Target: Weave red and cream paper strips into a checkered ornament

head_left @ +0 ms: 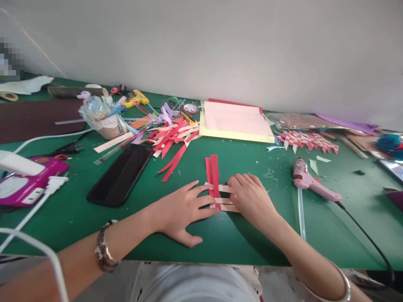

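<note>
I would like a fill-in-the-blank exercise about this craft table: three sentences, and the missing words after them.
1. The left hand and the right hand press on paper strips that lie on a ____ table.
2. The glue gun beside the right hand is ____ in colour.
3. The black phone lies to the ____ of the left hand.
Missing words: green; pink; left.

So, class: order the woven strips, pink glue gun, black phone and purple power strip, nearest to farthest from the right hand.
1. woven strips, touching the right hand
2. pink glue gun, right
3. black phone, left
4. purple power strip, far left
</note>
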`<state>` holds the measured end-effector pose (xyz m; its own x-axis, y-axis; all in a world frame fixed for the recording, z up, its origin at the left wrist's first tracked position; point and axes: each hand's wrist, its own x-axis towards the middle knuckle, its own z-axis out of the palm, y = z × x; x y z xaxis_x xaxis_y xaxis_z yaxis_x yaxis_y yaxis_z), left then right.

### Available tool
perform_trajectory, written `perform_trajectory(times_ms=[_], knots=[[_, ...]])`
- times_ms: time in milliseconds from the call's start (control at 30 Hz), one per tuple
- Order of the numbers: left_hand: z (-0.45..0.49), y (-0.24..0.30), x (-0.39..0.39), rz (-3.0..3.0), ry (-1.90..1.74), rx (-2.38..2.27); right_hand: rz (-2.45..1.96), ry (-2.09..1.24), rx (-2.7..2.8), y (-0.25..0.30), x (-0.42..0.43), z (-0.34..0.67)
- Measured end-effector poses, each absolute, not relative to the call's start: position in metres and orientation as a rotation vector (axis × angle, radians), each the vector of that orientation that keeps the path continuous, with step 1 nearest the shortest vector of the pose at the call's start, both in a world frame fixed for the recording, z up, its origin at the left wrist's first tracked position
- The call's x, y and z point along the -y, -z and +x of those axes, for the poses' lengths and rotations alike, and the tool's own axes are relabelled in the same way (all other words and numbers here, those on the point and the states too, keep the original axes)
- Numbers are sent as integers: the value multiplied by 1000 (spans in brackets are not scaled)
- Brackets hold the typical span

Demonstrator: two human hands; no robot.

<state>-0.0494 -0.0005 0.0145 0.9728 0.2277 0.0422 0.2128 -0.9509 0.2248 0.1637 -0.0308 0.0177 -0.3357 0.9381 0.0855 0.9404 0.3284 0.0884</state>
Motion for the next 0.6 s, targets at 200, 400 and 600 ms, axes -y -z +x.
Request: perform_trajectory(times_ms=[200,400,600], knots=[[-49,-15,0,2896,-104,-325,-1786,-202,2441,-27,24,168],[-49,-16,1,2904,-105,-340,-1674,-941,2345,-37,11,177],[-49,-17,1,2909,-85,-342,-1790,-1048,2260,-31,-3,178]])
